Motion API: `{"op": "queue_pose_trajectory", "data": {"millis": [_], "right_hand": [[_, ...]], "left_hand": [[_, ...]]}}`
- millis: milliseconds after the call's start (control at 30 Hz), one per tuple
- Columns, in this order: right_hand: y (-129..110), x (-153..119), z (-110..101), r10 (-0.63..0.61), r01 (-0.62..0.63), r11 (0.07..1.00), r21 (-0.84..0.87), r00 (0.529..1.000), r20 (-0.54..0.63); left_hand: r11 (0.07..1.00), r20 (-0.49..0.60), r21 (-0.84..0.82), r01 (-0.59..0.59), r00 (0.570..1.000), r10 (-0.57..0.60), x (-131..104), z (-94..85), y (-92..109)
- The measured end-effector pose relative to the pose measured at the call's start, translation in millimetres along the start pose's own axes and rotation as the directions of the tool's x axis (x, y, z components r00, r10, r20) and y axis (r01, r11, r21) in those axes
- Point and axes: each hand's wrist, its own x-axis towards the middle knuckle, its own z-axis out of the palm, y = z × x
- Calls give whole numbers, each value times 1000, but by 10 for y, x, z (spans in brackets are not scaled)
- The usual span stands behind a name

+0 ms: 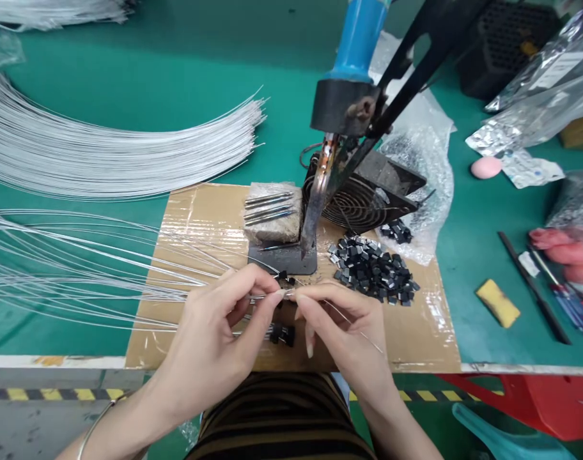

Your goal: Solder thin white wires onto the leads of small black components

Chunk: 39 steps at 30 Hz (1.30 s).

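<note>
Both hands pinched together at a small workpiece [287,293], work in progress.
Left hand [219,326]: thumb and forefinger closed on the piece; right hand [353,329] closed on its other end, a thin strand [342,313] crossing at the fingers. Exact form of the piece cannot be told. Wired black connectors [282,334] between the hands read as done; the loose black pieces [373,269] and long wire bundle [152,156] suggest much remains. Beyond the fingertips stands the soldering iron [315,204], fan [358,203] behind, limiting forward movement. Cardboard [430,326] reaches the bench's front edge [512,369]; its right part offers room.
</note>
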Motion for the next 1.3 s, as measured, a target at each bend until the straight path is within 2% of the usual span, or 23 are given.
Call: {"op": "queue_pose_trajectory", "data": {"millis": [133, 333, 567, 667, 733, 833, 1100, 1300], "right_hand": [[-22, 11, -30, 65, -66, 996, 58, 998, 15], [75, -13, -21, 83, -85, 982, 168, 996, 15], [243, -39, 101, 47, 18, 913, 408, 988, -149], [216, -9, 59, 14, 103, 904, 415, 963, -268], [197, 7, 17, -11, 127, 915, 382, 956, -292], [183, 21, -26, -33, 112, 938, 328, 971, -237], [183, 10, 9, -4, 0, 969, 249, 1000, 16], [184, -4, 27, 57, -68, 951, 302, 997, 45]], "left_hand": [[994, -11, 71, -78, 997, 79, 14, 3, 25], [998, -19, 12, -60, 998, 60, -20, 72, -15], [981, -19, -173, 84, 996, -88, -38, 121, -19], [955, -30, -245, 167, 983, -179, -24, 81, -13], [940, -14, -277, 201, 977, -213, -15, 60, -12], [931, 1, -298, 210, 976, -219, 0, 47, -3], [924, 50, -314, 219, 975, -215, 9, 58, 27], [933, 44, -299, 199, 980, -195, 6, 72, 19]]}}
